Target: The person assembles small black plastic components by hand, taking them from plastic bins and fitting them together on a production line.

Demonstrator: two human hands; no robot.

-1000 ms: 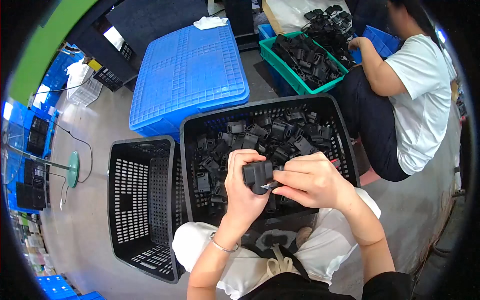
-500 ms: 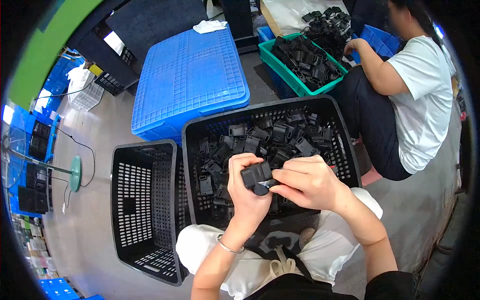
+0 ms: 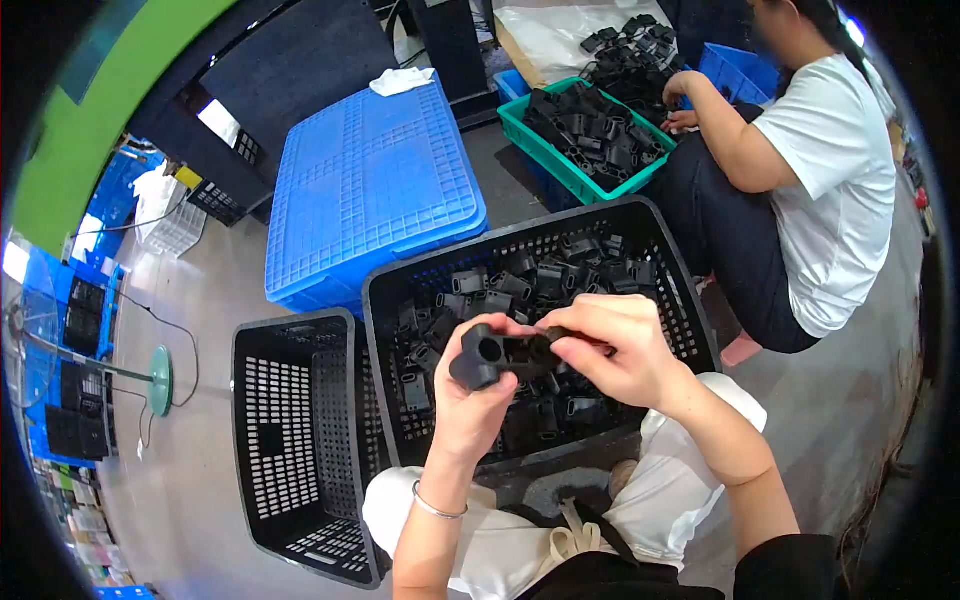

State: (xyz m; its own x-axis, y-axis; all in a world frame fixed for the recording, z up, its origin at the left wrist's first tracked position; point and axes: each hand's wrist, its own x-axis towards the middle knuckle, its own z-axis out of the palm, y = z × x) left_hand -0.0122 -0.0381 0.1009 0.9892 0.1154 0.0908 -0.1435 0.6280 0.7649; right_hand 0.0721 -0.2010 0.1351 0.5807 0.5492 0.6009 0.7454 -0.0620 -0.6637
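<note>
A black plastic part (image 3: 477, 362) with a round hole is gripped in my left hand (image 3: 465, 410), thumb and fingers around its sides. My right hand (image 3: 615, 350) is closed in a pinch at the part's right end. Something dark shows between its fingertips, too hidden to name. Both hands are above a black perforated crate (image 3: 545, 222) holding many similar black plastic parts (image 3: 510, 285).
A second black crate (image 3: 300, 400) lies to the left. Behind are a blue lidded bin (image 3: 375, 180) and a green crate (image 3: 590, 190) of black parts. A person (image 3: 830, 180) sits at the right, reaching toward a black pile (image 3: 635, 50). A fan base (image 3: 160, 380) stands left.
My left hand has turned the black part, so its round hole now faces up, and moved slightly left. A shiny bit at my right fingertips no longer shows. The view has shifted slightly.
</note>
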